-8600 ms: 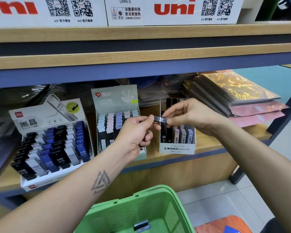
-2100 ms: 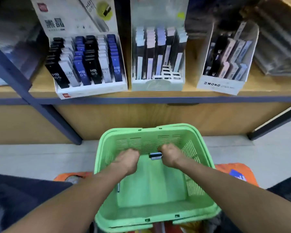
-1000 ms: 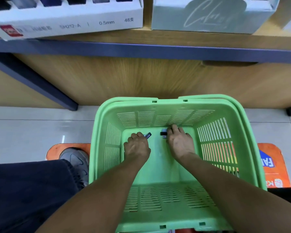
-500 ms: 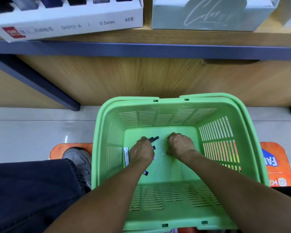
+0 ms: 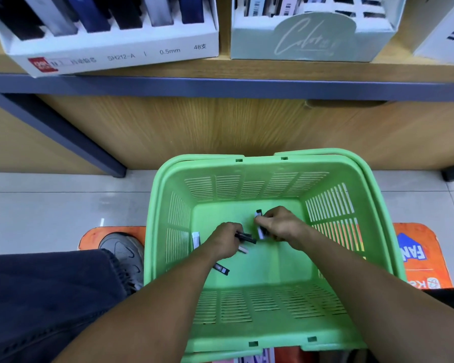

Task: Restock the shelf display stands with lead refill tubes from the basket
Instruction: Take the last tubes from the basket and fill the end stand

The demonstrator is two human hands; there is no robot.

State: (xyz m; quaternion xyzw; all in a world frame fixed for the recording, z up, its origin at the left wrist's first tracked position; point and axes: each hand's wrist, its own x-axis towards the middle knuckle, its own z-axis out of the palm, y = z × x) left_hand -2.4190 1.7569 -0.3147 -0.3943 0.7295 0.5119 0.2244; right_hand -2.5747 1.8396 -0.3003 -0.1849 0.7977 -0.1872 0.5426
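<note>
Looking down from the head camera, both hands are deep inside a green basket (image 5: 165,205) that sits on the floor in front of a wooden shelf (image 5: 273,66).

The left hand (image 5: 224,241) is curled shut around some dark lead tubes (image 5: 245,237); their ends stick out past the fingers toward the middle of the basket. The right hand (image 5: 279,224) is closed too, pinching a black and white tube (image 5: 260,226) that stands a bit tilted, with its black cap at the top. The two hands are near each other, close to the far wall of the basket.

More tubes lie loose on the basket floor. A white tube (image 5: 196,239) rests by the left wall. A black tube (image 5: 221,269) peeks out from under the left arm. A small pale tube (image 5: 243,249) lies just below the left hand.

On the shelf, at its front edge, stands a white display box (image 5: 116,53) with dark, blue and grey tubes in rows. Next to it on the right is a pale green display box (image 5: 312,40). A corner of another white box (image 5: 448,40) shows at the far right.

An orange mat (image 5: 419,255) lies under the basket. A grey shoe (image 5: 123,252) rests on the mat's left end, beside a dark trouser leg (image 5: 42,297).
</note>
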